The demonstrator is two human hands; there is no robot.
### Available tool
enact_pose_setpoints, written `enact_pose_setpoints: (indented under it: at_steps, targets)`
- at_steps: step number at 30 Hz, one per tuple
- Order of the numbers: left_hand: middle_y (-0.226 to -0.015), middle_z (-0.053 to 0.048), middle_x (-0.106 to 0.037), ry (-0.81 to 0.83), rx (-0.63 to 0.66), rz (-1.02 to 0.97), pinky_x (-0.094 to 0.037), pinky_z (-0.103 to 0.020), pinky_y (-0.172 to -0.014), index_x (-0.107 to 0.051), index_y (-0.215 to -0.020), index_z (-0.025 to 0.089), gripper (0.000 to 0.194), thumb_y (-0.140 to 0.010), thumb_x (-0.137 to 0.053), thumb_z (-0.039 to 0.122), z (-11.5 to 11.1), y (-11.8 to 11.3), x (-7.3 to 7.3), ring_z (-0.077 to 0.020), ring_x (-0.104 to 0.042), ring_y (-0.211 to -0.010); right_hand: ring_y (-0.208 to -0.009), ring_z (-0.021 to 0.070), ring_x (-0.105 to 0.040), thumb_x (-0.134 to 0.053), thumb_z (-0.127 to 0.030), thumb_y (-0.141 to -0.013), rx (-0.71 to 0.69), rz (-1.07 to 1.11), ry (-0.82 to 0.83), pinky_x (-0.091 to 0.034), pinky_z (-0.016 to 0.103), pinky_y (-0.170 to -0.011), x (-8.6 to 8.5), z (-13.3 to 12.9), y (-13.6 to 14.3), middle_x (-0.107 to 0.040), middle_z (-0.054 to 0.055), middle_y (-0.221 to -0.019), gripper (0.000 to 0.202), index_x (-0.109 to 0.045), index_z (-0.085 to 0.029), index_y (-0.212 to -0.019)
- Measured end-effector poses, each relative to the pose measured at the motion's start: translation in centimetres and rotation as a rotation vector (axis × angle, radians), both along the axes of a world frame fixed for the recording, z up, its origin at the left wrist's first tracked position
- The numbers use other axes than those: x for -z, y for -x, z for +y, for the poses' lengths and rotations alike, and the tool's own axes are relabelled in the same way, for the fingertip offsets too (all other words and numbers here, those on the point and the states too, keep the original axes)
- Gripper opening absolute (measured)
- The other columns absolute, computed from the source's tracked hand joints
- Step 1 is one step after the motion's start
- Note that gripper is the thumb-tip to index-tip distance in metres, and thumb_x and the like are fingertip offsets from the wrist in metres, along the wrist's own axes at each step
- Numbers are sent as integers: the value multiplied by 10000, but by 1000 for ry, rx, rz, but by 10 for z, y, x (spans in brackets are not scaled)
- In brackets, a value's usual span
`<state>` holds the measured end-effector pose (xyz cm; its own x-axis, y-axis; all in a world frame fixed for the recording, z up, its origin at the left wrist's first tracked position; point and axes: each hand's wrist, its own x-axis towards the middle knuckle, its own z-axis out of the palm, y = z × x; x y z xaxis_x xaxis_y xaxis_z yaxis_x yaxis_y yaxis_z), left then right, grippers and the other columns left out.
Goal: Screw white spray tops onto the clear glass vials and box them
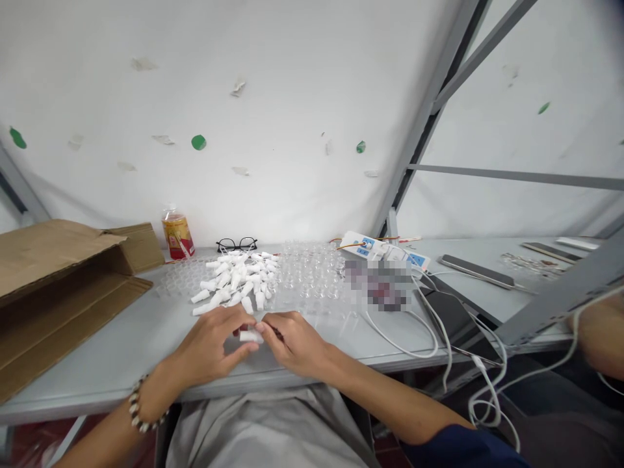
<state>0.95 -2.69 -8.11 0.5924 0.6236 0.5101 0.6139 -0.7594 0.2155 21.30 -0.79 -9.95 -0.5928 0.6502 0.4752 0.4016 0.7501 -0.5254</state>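
Near the table's front edge, my left hand [214, 346] curves around a small white tapered piece [249, 337], with thumb and fingers at its left end. My right hand [293, 341] meets it from the right, thumb and index finger pinched at the piece's right end. Something small and dark shows between the right fingers, too small to name. Just beyond the hands lies a pile of similar white pieces [236, 279]. Clear, round-topped plastic pieces [309, 273] stand in rows to the right of the pile, and more clear ones [180, 281] are to its left.
An open cardboard box [63, 279] fills the left side. Behind are a bottle [178, 234], black-framed glasses [236, 244] and a power strip [358, 244]. White cables [429, 354] and a dark tablet-like device [458, 322] lie right. Another person's arm [602, 331] is at the right edge.
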Motion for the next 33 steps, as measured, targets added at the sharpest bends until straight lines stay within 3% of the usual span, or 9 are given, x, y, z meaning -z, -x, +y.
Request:
enact_pose_setpoints:
  at_steps: [5,8,11,15,19,23,28,33]
  targets:
    - [-657,7,-611,81,-87,-111,-405,-257,-610,-592,-881,181,253,-950,-440,370,1,-1,7,-133,-528,-596,-544,99,-415,-371,-351,-991,18,-11,-67,-286,228,-542,2,2,1,-514,-10,-612,368,-511,-172,-701]
    - [-616,26,-547,249,-148,-215,-394,-239,-565,-574,-874,179,261,-940,-444,396,0,-3,3,-120,-492,-568,-569,112,-454,-356,-372,-997,32,1,-119,-307,237,-555,4,4,1,-559,13,-657,380,-546,-171,-736]
    - [-696,9,-562,322,-119,-245,-403,-235,-575,-557,-921,180,244,-941,-424,383,-2,-4,-3,-123,-497,-621,-570,117,-468,-384,-407,-989,22,13,-123,-321,239,-557,7,6,1,-585,21,-680,367,-571,-169,-782]
    - [-745,-3,-599,300,-104,-223,-414,-246,-618,-570,-927,182,223,-921,-449,368,-2,-3,-5,-128,-514,-663,-576,119,-468,-383,-416,-990,-3,24,-100,-328,237,-554,7,6,0,-582,21,-680,373,-576,-165,-793]
    - [-631,19,-572,282,-202,-221,-372,-237,-563,-577,-764,175,306,-898,-469,428,3,-3,-2,-116,-481,-583,-565,113,-472,-433,-438,-973,-11,7,-103,-329,233,-547,6,4,0,-587,12,-679,352,-592,-161,-823]
    - [-518,39,-491,229,-306,-281,-318,-221,-492,-479,-599,172,408,-893,-443,452,7,1,-3,-93,-411,-486,-586,112,-517,-508,-438,-942,3,-22,-157,-354,232,-562,7,4,0,-628,18,-732,304,-614,-166,-860]
    - [-560,18,-570,123,-422,-511,-396,-217,-509,-555,-677,166,350,-885,-485,439,11,16,-7,-102,-501,-499,-701,130,-557,-612,-425,-885,-44,6,-266,-420,254,-654,8,7,0,-618,43,-838,252,-646,-176,-880]
    - [-634,2,-635,46,-416,-509,-460,-231,-565,-610,-725,176,312,-867,-525,440,13,24,-11,-120,-577,-563,-735,156,-526,-709,-427,-797,-7,54,-410,-411,298,-676,6,10,-3,-558,37,-790,234,-679,-195,-802]
